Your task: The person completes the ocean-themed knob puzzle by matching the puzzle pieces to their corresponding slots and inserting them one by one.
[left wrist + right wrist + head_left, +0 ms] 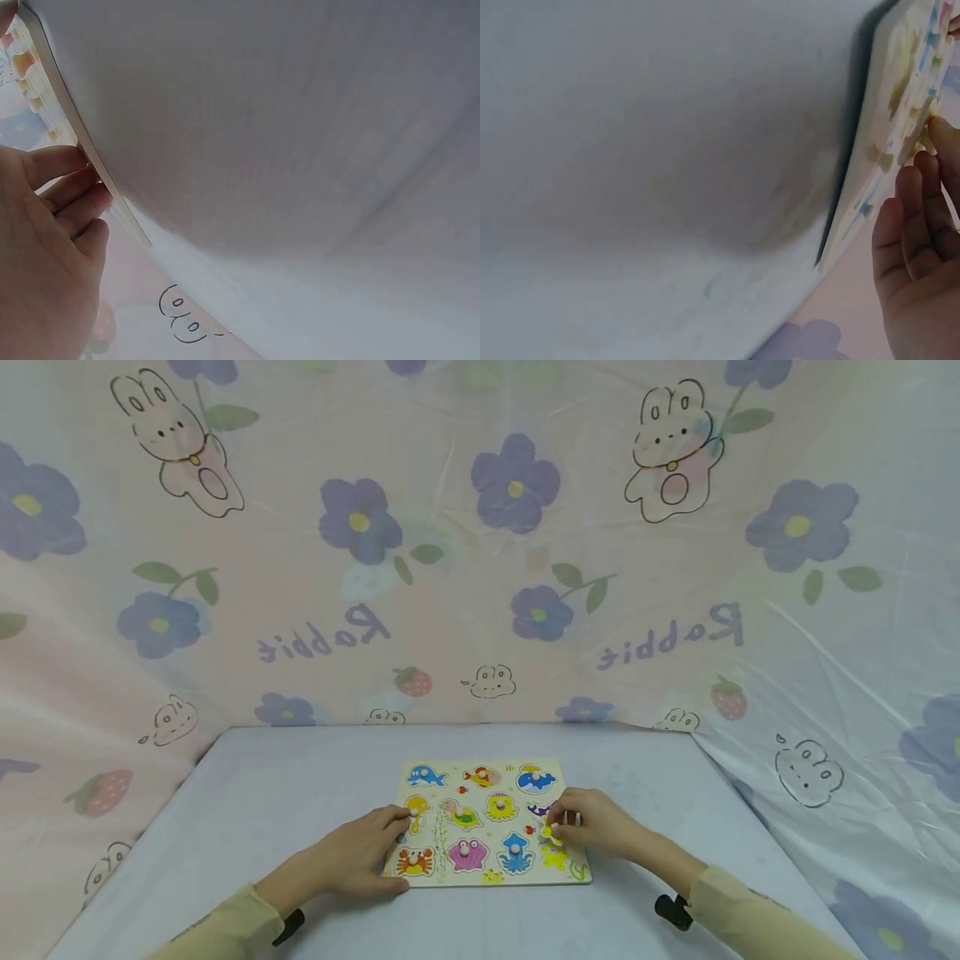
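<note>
A wooden knob puzzle board (480, 789) with sea-animal pieces lies on the table. My left hand (367, 852) rests at the board's left side, fingers against the edge and thumb by the near left corner. In the left wrist view the fingertips (94, 184) touch the board's rim. My right hand (600, 822) pinches a small yellow starfish piece (551, 834), held just above the board's right side. Right below it is a yellow starfish picture (555, 857). In the right wrist view the piece (919, 129) is partly hidden behind the thumb and fingers.
Other knobbed pieces sit on the board, among them a crab (415, 862), a pink shell (467, 855), a blue squid (516, 853) and a turtle (461, 814). A white cloth covers the table (300, 785). Behind hangs a patterned curtain (450, 568).
</note>
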`<state>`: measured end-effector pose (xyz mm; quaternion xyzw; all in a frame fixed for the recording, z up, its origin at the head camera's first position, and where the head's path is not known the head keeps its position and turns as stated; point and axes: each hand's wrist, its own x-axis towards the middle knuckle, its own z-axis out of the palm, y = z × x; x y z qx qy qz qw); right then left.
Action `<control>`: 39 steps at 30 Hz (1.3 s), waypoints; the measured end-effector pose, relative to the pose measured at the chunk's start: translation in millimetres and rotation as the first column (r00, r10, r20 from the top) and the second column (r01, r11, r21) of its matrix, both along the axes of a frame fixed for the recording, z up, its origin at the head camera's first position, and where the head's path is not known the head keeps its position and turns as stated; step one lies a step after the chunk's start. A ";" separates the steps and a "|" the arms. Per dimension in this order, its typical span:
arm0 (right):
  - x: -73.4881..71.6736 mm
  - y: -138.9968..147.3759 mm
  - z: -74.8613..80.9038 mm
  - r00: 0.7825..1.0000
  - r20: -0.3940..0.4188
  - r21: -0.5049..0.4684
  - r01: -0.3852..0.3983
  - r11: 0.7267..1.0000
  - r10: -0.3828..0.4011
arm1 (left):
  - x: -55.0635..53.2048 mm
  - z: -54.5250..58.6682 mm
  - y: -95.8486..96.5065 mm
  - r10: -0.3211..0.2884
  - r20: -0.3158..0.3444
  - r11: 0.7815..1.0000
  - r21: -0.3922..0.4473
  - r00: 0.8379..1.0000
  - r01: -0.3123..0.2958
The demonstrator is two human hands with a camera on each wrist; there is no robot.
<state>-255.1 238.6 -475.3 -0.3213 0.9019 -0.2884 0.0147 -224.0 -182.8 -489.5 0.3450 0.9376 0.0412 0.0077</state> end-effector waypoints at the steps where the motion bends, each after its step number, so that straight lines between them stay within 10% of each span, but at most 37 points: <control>1: 2.1 0.0 -0.5 1.000 0.004 -0.001 -0.002 1.000 0.002 | 0.1 0.3 -0.2 -0.002 -0.002 1.000 0.000 1.000 0.002; 39: 14.1 -5.6 -7.5 0.992 0.008 0.089 -0.125 0.988 0.124 | 1.9 2.4 0.4 0.004 0.023 1.000 -0.004 1.000 -0.003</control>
